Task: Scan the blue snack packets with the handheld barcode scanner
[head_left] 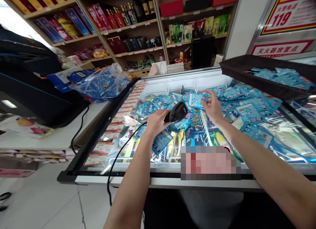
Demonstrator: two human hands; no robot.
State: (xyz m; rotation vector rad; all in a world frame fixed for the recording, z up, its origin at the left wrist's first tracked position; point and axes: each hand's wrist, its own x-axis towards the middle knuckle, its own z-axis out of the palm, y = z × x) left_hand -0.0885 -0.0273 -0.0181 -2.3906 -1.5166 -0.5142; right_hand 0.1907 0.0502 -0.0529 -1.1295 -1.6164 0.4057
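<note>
My left hand (158,122) is wrapped round the handle of a black corded barcode scanner (179,112), whose head points right. A blue packet (196,100) with a white label on its face is pinched in my right hand (212,105), just beyond the scanner head. Both hands are above a glass-topped freezer (153,182). Many similar blue packets (250,114) lie scattered over the glass on the right, and more packets (148,107) lie in a heap on the left. Coloured ice-cream wrappers show through the glass below.
A dark brown tray (247,69) with blue packets stands at the back right. On the left counter are a clear plastic bag of blue packs (103,84) and a black machine (32,77). The scanner's cable (118,153) hangs over the freezer's front edge. Stocked shelves (133,26) line the back.
</note>
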